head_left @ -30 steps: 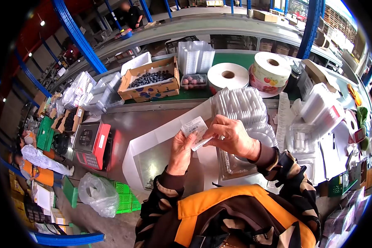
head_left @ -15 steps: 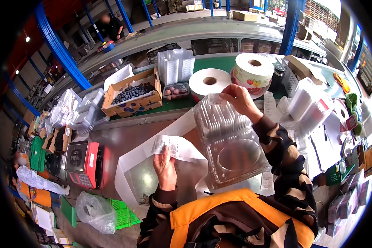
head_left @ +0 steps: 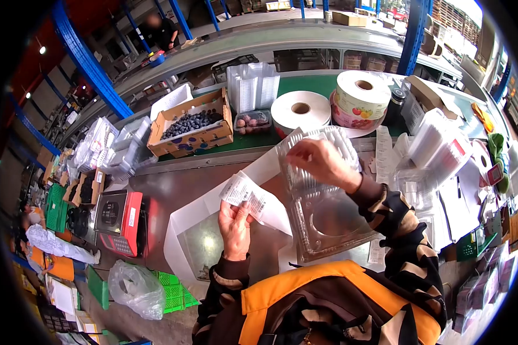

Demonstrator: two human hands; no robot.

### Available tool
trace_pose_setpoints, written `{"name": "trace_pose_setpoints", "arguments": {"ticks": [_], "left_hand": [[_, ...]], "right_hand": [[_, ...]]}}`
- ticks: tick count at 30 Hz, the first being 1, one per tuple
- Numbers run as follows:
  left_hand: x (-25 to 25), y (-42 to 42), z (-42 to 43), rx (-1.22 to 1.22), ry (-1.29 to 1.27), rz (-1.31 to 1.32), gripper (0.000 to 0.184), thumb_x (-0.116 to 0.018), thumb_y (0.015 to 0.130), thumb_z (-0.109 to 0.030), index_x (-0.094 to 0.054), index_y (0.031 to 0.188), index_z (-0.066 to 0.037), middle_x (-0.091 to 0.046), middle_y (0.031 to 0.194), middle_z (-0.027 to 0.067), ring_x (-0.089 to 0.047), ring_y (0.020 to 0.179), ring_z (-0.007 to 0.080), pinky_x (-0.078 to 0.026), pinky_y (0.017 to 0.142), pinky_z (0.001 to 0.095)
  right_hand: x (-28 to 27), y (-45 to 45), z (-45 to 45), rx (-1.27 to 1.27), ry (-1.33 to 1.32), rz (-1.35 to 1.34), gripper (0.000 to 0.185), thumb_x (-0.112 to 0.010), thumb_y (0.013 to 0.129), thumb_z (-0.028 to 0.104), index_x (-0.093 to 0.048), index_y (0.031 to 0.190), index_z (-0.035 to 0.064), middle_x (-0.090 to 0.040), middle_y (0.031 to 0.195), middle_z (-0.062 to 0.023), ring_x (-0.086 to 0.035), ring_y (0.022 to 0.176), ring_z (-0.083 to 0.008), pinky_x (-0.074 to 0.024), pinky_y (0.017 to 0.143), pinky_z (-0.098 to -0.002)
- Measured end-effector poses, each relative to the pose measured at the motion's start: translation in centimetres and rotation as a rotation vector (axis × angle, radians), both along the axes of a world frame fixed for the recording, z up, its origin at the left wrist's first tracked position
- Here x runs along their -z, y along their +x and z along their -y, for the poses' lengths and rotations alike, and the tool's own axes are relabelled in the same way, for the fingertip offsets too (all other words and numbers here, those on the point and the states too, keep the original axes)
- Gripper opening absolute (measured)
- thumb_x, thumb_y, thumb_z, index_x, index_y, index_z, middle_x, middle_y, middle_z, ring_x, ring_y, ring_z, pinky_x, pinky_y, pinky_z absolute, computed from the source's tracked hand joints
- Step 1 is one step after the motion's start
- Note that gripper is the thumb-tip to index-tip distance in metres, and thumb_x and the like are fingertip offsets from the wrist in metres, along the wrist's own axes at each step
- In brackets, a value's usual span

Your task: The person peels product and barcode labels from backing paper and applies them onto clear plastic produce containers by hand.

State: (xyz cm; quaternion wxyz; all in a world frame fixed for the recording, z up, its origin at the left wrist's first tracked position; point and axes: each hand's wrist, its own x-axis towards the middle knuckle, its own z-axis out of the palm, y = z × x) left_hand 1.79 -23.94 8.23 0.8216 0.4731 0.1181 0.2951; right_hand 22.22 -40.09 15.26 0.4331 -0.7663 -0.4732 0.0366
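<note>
My left hand point(head_left: 234, 233) pinches a white strip of printed labels point(head_left: 250, 198), which trails off as a long loop of white backing paper point(head_left: 175, 241) over the steel table. Just above the ribbed half of an open clear plastic clamshell point(head_left: 331, 224) is my right hand point(head_left: 319, 161), its fingers curled together and slightly blurred. Whatever those fingers hold, if anything, I cannot make out. The smooth half of the clamshell lies nearer to me. Part of the ribbed half is hidden behind my right hand.
At the back stand a carton of blueberries point(head_left: 193, 125), a small fruit punnet point(head_left: 252, 122), stacked clear containers point(head_left: 252, 86) and label rolls point(head_left: 300, 110). A red scale point(head_left: 118, 224) sits left. More clear containers point(head_left: 434, 144) and papers point(head_left: 463, 201) are on the right.
My right hand has come down and left over the ribbed half; the label it pinched no longer shows clearly in its fingers. My left hand has tilted the label strip. The view has shifted slightly.
</note>
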Motion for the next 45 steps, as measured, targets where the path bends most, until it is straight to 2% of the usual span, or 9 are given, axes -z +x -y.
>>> {"name": "trace_pose_setpoints", "arguments": {"ticks": [4, 10, 15, 20, 23, 27, 33, 40, 45], "left_hand": [[-1.6, -0.4, 0.5, 0.120, 0.108, -0.039, 0.044, -0.053, 0.095, 0.000, -0.043, 0.138, 0.000, -0.060, 0.121, 0.0099, -0.061, 0.103, 0.0159, -0.050, 0.084, 0.0286], [-1.0, -1.7, 0.5, 0.121, 0.332, -0.096, 0.041, -0.053, 0.102, -0.014, -0.044, 0.138, 0.003, -0.057, 0.131, 0.0156, -0.053, 0.122, 0.0226, -0.037, 0.108, 0.0364], [1.0, -1.2, 0.1, -0.040, 0.149, -0.172, 0.040, -0.063, 0.098, -0.028, -0.057, 0.119, 0.006, -0.063, 0.122, 0.0174, -0.062, 0.109, 0.0240, -0.050, 0.093, 0.0356], [-0.5, -0.7, 0.4, -0.100, 0.150, -0.165, 0.038, -0.067, 0.095, -0.029, -0.064, 0.108, 0.007, -0.067, 0.111, 0.0144, -0.066, 0.098, 0.0222, -0.055, 0.084, 0.0349], [-1.2, -0.3, 0.3, -0.102, 0.069, -0.144, 0.040, -0.066, 0.095, -0.029, -0.063, 0.112, 0.007, -0.068, 0.107, 0.0141, -0.067, 0.095, 0.0224, -0.056, 0.082, 0.0349], [-1.1, -0.8, -0.3, -0.068, -0.014, -0.207, 0.028, -0.066, 0.095, -0.023, -0.066, 0.111, 0.001, -0.069, 0.106, 0.0075, -0.065, 0.093, 0.0166, -0.054, 0.080, 0.0313], [0.0, -1.0, -0.6, 0.081, -0.130, -0.107, 0.023, -0.062, 0.096, -0.015, -0.064, 0.117, -0.005, -0.069, 0.111, 0.0054, -0.067, 0.096, 0.0159, -0.056, 0.084, 0.0307], [0.6, -0.6, -0.3, 0.037, -0.146, -0.140, 0.020, -0.062, 0.095, -0.019, -0.066, 0.111, -0.008, -0.070, 0.101, 0.0028, -0.067, 0.085, 0.0123, -0.055, 0.072, 0.0251], [0.3, -0.7, 0.1, 0.130, -0.053, -0.195, 0.015, -0.063, 0.094, -0.019, -0.067, 0.106, -0.011, -0.068, 0.089, -0.0027, -0.061, 0.067, 0.0048, -0.048, 0.057, 0.0202]], "right_hand": [[2.3, -4.4, -1.3, -0.406, -0.023, -0.305, 0.042, -0.065, 0.096, 0.037, -0.069, 0.104, -0.0032, -0.071, 0.083, -0.0143, -0.068, 0.076, -0.0224, -0.0538, 0.070, -0.0346], [4.8, -5.6, -2.3, -0.418, 0.010, -0.421, 0.029, -0.075, 0.088, 0.025, -0.071, 0.091, -0.0036, -0.070, 0.076, -0.0100, -0.062, 0.067, -0.0143, -0.0506, 0.063, -0.0323], [3.8, -6.7, -1.6, -0.340, -0.028, -0.327, 0.042, -0.084, 0.078, 0.035, -0.067, 0.084, -0.0028, -0.067, 0.073, -0.0110, -0.060, 0.065, -0.0185, -0.0488, 0.062, -0.0345], [5.4, -4.9, -2.2, -0.381, 0.219, -0.505, 0.035, -0.082, 0.081, 0.024, -0.060, 0.092, -0.0012, -0.069, 0.078, -0.0108, -0.065, 0.070, -0.0196, -0.0510, 0.064, -0.0327], [4.0, -4.9, -1.4, -0.431, 0.245, -0.449, 0.047, -0.082, 0.080, 0.014, -0.046, 0.106, 0.0017, -0.068, 0.082, -0.0113, -0.066, 0.076, -0.0188, -0.0515, 0.067, -0.0323], [3.0, -4.5, -1.0, -0.459, 0.348, -0.666, 0.031, -0.076, 0.087, 0.010, -0.047, 0.098, 0.0055, -0.057, 0.079, 0.0012, -0.057, 0.077, -0.0064, -0.0482, 0.066, -0.0253], [3.4, -3.1, -0.8, -0.684, 0.299, -0.805, 0.027, -0.071, 0.091, 0.008, -0.058, 0.115, 0.0045, -0.067, 0.095, -0.0009, -0.060, 0.086, -0.0059, -0.0511, 0.075, -0.0228], [1.8, -4.1, -0.5, -0.547, 0.123, -0.353, 0.043, -0.077, 0.083, 0.003, -0.059, 0.122, 0.0076, -0.068, 0.091, -0.0036, -0.063, 0.083, -0.0090, -0.0523, 0.074, -0.0254], [2.0, -4.5, -0.6, -0.451, 0.179, -0.168, 0.016, -0.079, 0.078, 0.005, -0.071, 0.090, 0.0087, -0.059, 0.085, -0.0043, -0.062, 0.072, -0.0194, -0.0515, 0.064, -0.0317]]}}
